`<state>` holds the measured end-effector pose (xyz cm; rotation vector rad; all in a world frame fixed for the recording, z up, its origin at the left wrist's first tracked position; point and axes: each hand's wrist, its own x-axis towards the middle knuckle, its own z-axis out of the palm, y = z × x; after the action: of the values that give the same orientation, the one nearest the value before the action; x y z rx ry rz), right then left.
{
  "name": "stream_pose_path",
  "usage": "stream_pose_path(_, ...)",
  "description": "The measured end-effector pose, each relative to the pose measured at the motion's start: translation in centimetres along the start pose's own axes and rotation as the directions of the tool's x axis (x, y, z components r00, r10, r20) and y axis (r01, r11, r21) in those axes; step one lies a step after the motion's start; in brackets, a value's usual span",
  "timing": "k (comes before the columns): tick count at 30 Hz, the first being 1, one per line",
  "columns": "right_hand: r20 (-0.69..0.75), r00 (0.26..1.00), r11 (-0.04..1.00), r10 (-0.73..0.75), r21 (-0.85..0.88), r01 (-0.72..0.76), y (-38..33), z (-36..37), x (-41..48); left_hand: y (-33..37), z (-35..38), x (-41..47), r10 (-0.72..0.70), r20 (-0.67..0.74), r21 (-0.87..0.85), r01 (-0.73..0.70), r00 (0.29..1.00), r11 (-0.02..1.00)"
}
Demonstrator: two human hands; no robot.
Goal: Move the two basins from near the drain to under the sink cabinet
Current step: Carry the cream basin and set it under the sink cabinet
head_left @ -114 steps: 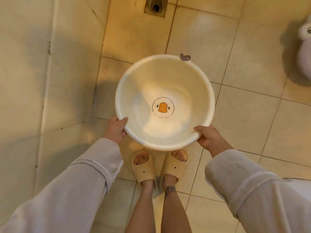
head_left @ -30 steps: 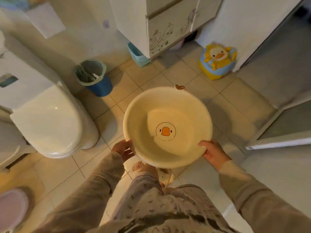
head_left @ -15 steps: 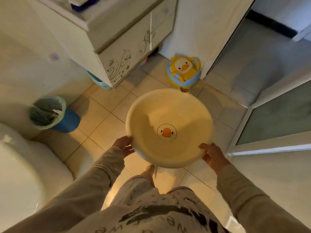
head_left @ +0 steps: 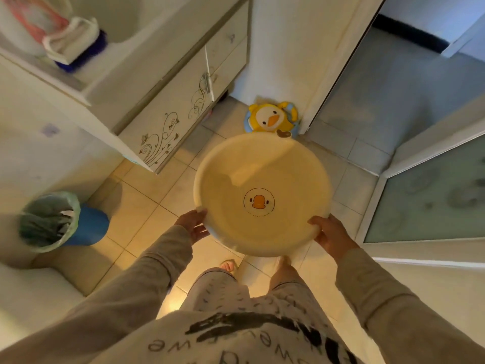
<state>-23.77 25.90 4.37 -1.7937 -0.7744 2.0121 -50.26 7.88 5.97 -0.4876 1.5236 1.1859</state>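
A round cream basin (head_left: pixel 262 179) with an orange duck print in its bottom is held level above the tiled floor. My left hand (head_left: pixel 193 224) grips its near-left rim and my right hand (head_left: pixel 329 233) grips its near-right rim. A small dark heart-shaped tab sticks out at the basin's far rim. The white sink cabinet (head_left: pixel 178 111) with brown swirl patterns stands to the upper left of the basin, raised off the floor. Only one basin shows in my hands; whether a second one is stacked beneath it cannot be told.
A yellow duck-shaped potty (head_left: pixel 271 118) sits on the floor by the door frame, just beyond the basin. A blue waste bin (head_left: pixel 60 222) with a green liner stands at the left. A glass door (head_left: pixel 430 195) is at the right. A toilet edge shows at lower left.
I have turned from the drain corner toward the sink cabinet, carrying the basin. The cabinet and duck potty are now closer, and the toilet has slid out to the lower left.
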Motion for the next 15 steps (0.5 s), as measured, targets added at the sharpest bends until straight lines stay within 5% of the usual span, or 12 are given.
stream_pose_path(15, 0.206, 0.975, 0.929, 0.086, -0.369, -0.004, -20.3, -0.1, 15.1, -0.5, 16.2, 4.8, -0.021, -0.185, -0.388, -0.053, 0.983, 0.920)
